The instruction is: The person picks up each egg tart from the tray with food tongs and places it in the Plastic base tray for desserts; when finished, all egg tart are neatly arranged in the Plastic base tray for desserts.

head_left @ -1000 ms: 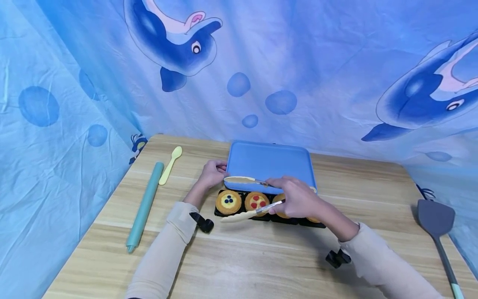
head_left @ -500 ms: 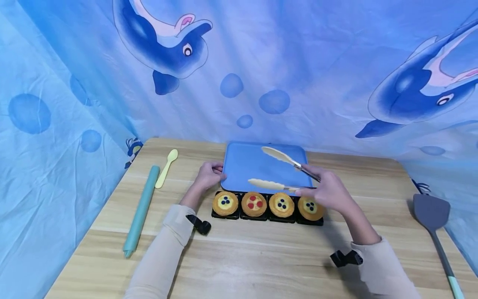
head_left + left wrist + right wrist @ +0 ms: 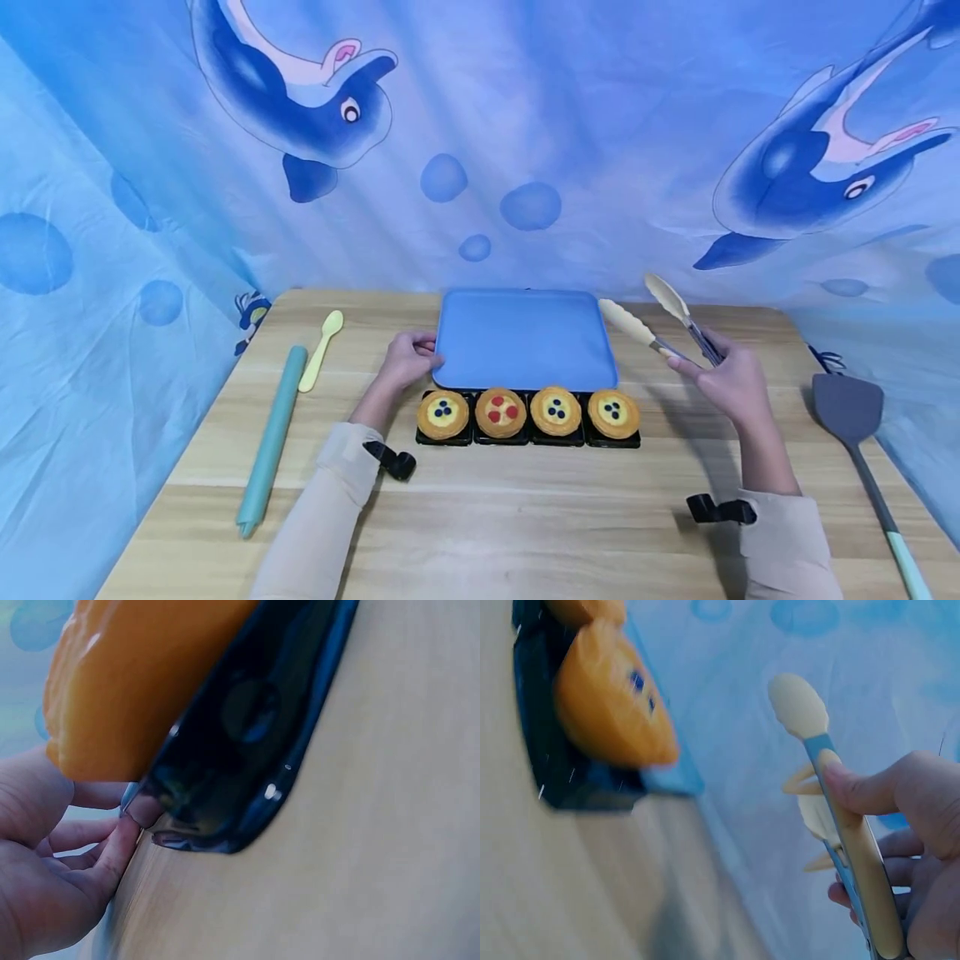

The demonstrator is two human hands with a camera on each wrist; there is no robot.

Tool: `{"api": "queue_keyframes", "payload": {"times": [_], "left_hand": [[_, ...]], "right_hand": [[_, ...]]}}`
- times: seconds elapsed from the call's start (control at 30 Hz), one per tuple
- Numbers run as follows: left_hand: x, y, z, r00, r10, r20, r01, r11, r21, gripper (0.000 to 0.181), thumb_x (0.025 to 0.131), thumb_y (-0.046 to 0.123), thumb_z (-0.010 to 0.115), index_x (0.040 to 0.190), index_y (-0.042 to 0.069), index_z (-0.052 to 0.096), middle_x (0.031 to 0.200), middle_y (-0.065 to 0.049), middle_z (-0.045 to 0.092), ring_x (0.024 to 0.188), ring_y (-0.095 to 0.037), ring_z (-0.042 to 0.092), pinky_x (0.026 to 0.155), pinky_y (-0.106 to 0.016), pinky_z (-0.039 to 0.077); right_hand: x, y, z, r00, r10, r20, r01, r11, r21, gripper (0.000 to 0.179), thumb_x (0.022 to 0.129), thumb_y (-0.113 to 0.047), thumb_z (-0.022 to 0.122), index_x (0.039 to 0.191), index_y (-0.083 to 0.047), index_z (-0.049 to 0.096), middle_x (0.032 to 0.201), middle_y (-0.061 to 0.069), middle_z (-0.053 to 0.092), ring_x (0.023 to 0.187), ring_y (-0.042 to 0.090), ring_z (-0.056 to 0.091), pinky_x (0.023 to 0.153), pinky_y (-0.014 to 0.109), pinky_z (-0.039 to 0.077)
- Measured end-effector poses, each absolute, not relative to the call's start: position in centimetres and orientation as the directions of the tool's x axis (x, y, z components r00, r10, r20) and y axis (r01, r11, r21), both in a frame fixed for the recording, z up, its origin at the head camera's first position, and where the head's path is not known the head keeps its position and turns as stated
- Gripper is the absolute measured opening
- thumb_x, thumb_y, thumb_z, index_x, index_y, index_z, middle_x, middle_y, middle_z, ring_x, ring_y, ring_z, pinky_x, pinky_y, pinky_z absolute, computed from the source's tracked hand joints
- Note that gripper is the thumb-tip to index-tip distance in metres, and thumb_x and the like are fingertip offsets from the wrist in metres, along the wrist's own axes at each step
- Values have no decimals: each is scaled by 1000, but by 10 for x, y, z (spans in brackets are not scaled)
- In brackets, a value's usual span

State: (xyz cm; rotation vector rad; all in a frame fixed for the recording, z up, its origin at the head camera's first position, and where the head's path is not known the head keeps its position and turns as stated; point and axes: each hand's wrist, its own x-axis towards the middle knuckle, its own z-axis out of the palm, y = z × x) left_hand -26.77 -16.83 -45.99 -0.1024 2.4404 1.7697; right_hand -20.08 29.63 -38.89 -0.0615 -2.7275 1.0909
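My left hand point(image 3: 408, 360) pinches the left edge of a blue tray point(image 3: 525, 333) near its front corner. My right hand point(image 3: 735, 379) grips a pair of tongs point(image 3: 866, 877) with cream tips and metal arms. The tongs are spread, with nothing between their tips, raised to the right of the tray. Several egg tarts stand in a row of black plastic holders point(image 3: 501, 442) along the tray's front edge. One tart point(image 3: 501, 412) has red pieces on top; the others, such as the rightmost tart point(image 3: 613, 414), carry dark blue berries.
On the left of the wooden table point(image 3: 480, 533) lie a teal rolling pin point(image 3: 273, 437) and a pale yellow spoon point(image 3: 321, 352). A grey spatula point(image 3: 847, 408) with a mint handle end lies at the right. A blue dolphin-print curtain point(image 3: 480, 125) hangs behind the table.
My right hand has carried the tongs from above the tarts to the right, away from the row, and the tips now point up and away. The left hand stays at the tray's edge.
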Motion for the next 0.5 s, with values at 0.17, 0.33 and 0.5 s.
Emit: {"api": "queue_keyframes", "payload": {"times": [0.17, 0.33, 0.5], "left_hand": [[-265, -173, -460, -992, 23, -126, -112, 321, 940, 53, 83, -6, 69, 134, -9, 53, 115, -20, 58, 101, -30, 57, 89, -36, 52], [-267, -173, -459, -994, 38, -102, -82, 364, 928, 52, 84, -4, 70, 133, -9, 55, 113, -21, 60, 100, -30, 58, 88, -37, 52], [-268, -171, -460, -993, 40, -108, -86, 370, 925, 52, 83, -5, 70, 132, -9, 55, 111, -20, 60, 98, -29, 58, 87, -35, 53]], "right_hand": [[-203, 310, -403, -968, 231, 101, 104, 732, -673, 88, 86, -47, 74, 147, 6, 40, 136, 38, 47, 124, 56, 43, 96, 67, 38], [-206, 320, -415, -947, 318, 51, 212, 734, -646, 88, 86, -50, 73, 143, 10, 43, 129, 38, 52, 115, 55, 49, 90, 63, 42], [-206, 328, -427, -933, 357, 40, 258, 743, -617, 76, 84, -48, 76, 129, 10, 57, 109, 35, 62, 97, 49, 55, 79, 57, 45]]}}
